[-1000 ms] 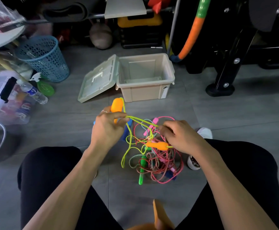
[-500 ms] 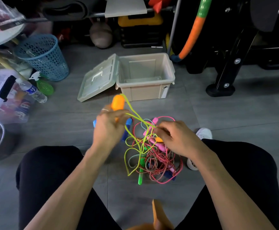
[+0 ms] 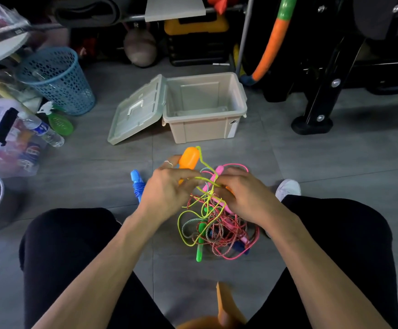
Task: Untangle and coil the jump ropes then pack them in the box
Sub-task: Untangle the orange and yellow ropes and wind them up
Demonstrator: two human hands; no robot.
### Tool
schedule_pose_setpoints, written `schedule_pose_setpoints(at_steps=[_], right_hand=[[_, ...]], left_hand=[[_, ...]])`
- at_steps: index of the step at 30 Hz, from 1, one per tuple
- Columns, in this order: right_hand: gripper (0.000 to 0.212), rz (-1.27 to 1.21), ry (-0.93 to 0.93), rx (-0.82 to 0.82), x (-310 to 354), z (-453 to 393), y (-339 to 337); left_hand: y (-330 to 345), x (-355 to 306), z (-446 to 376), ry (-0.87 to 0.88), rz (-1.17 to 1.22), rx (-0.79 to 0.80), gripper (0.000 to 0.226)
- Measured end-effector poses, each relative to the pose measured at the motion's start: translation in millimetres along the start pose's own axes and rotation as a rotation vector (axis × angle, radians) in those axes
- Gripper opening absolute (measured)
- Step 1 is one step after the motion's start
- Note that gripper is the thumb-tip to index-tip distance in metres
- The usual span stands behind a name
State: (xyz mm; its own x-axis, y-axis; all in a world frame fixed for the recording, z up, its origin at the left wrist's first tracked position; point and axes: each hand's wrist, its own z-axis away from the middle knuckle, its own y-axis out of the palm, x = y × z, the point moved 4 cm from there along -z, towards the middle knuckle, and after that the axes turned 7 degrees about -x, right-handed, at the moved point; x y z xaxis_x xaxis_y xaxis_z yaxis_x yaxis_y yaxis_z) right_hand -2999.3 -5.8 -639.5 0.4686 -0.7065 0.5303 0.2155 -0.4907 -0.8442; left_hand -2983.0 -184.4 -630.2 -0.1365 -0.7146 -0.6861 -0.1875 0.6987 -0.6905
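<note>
A tangle of jump ropes [image 3: 219, 229] in red, pink, yellow-green and teal lies on the grey floor between my knees. My left hand [image 3: 167, 193] grips an orange handle [image 3: 188, 159] with its yellow-green cord [image 3: 204, 184] trailing into the tangle. My right hand [image 3: 243, 193] holds the second orange handle and pinches the cord beside a pink handle [image 3: 218, 173]. A green handle [image 3: 200, 250] pokes out of the pile's near side. A coiled blue rope [image 3: 137, 184] lies left of my left hand. The beige box [image 3: 202, 129] stands open beyond the hands, nothing visible inside.
The box lid [image 3: 136, 112] leans open on the left. A blue mesh basket [image 3: 55, 79], a bottle [image 3: 41, 129] and clutter fill the left side. A black equipment stand [image 3: 314, 119] is at the right, a white shoe [image 3: 288, 188] by my right knee.
My right hand moved up and left toward the left hand, bringing the second orange handle with it. The yellow-green cord now bunches between both hands.
</note>
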Motion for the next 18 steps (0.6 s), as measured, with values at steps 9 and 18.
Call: schedule_pose_setpoints(at_steps=[9, 18], right_hand=[[0.022, 0.047, 0.132, 0.017, -16, 1, 7], [0.016, -0.566, 0.764, -0.248, -51, 5, 22]], left_hand=[[-5, 10, -2, -0.183, 0.076, 0.016, 0.011], [6, 33, 8, -0.497, -0.017, 0.419, 0.067]])
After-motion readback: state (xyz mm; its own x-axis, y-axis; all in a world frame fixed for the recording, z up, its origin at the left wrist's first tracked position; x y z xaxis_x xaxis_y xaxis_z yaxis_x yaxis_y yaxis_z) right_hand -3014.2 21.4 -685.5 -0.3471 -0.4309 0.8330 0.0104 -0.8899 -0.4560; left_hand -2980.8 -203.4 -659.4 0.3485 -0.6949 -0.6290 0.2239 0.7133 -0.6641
